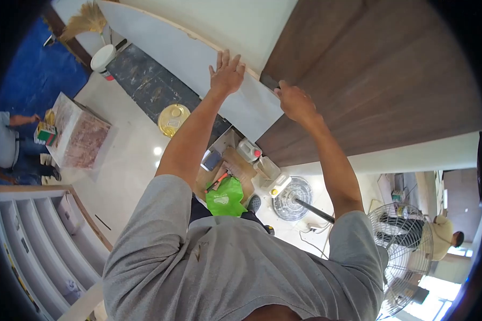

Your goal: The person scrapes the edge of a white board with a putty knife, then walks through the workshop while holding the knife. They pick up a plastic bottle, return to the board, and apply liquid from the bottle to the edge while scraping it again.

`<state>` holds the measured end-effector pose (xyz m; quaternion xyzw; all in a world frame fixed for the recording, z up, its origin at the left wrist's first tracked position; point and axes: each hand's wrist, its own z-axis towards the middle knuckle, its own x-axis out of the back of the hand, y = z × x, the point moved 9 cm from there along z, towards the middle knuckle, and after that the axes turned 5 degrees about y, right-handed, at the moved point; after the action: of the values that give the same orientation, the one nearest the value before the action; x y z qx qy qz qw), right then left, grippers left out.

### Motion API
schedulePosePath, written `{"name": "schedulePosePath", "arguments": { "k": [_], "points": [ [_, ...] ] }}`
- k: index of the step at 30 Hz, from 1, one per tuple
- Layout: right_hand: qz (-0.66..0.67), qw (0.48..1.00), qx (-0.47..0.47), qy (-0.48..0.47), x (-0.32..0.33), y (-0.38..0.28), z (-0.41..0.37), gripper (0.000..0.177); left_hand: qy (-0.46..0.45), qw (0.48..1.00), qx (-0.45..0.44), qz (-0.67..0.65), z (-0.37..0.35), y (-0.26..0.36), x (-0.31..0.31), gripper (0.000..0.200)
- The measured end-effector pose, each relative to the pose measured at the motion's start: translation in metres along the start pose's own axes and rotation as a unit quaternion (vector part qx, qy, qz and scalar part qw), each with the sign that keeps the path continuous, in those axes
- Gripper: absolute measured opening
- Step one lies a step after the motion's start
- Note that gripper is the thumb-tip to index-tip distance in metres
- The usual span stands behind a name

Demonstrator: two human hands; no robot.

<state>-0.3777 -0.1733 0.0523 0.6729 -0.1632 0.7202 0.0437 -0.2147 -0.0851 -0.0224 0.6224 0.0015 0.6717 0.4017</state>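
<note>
My left hand [227,74] lies with spread fingers on the upper edge of a long white panel [187,59]. This panel has a thin wood-coloured edge and runs from the top left down to a dark brown wood-grain panel [369,80]. Close to where the two panels meet, my right hand [297,102] is closed, fingers curled, around a small dark flat tool [270,82]. Most of that tool is hidden by the fingers, so its exact kind does not show.
Below stand a gold round lid [173,120], plastic jugs [249,151], a green bag [225,197] and a round fan base [293,198]. The caged fan [401,257] is at right. One person [8,142] is at far left beside a box [80,134]; another [439,238] is behind the fan.
</note>
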Motion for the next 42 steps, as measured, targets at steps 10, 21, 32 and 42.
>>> {"name": "schedulePosePath", "arguments": {
  "k": [10,21,32,42],
  "points": [
    [-0.085,0.996,-0.014,-0.036,-0.004,-0.008,0.010,0.023,0.014,1.000,0.003,0.003,0.001,0.002,-0.004,0.051],
    [-0.122,0.984,0.031,-0.129,0.002,-0.001,0.015,0.021,0.064,0.998,-0.019,0.017,0.005,0.003,-0.006,0.050],
    [-0.076,0.992,-0.001,-0.099,-0.005,0.029,-0.025,0.023,0.081,0.995,-0.050,-0.033,0.005,0.001,-0.012,0.054],
    [-0.117,0.990,-0.011,-0.077,-0.003,0.030,-0.023,0.021,0.017,0.976,0.053,-0.209,-0.158,-0.032,-0.046,0.057]
  ]
}}
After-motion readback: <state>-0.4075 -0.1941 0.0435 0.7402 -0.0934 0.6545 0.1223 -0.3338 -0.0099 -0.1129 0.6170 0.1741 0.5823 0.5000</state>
